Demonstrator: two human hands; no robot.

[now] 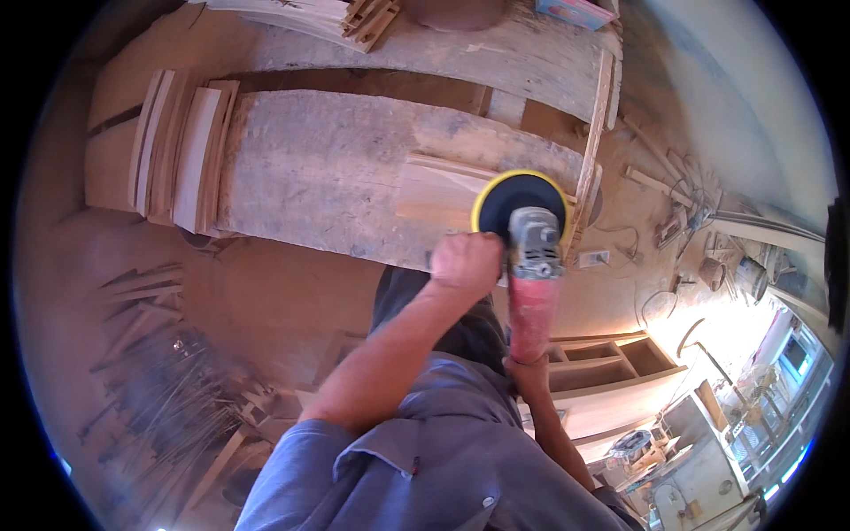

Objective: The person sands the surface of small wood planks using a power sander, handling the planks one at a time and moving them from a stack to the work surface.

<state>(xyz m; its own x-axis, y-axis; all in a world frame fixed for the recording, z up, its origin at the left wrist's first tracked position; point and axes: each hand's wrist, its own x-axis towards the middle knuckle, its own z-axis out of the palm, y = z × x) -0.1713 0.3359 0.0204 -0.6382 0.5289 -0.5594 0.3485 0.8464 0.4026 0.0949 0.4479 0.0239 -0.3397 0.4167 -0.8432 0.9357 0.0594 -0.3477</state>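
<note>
A red and grey disc sander (535, 305) is held in both hands over the right end of the workbench. Its round black pad with a yellow rim (496, 208) covers part of a pale wooden board (434, 199) lying on the bench; I cannot tell whether pad and board touch. My left hand (467, 264) is closed in a fist at the side of the sander's head, around what looks like its side handle. Lower down, my right hand (529, 376) grips the rear end of the red body, most of its fingers hidden behind it.
The worn wooden workbench (310, 168) carries stacked curved wood pieces (190, 155) at its left. More strips (376, 19) lie at the far side. Scrap wood and thin rods (190, 407) litter the left floor. A wooden drawer frame (602, 363) stands at right, near cables and offcuts.
</note>
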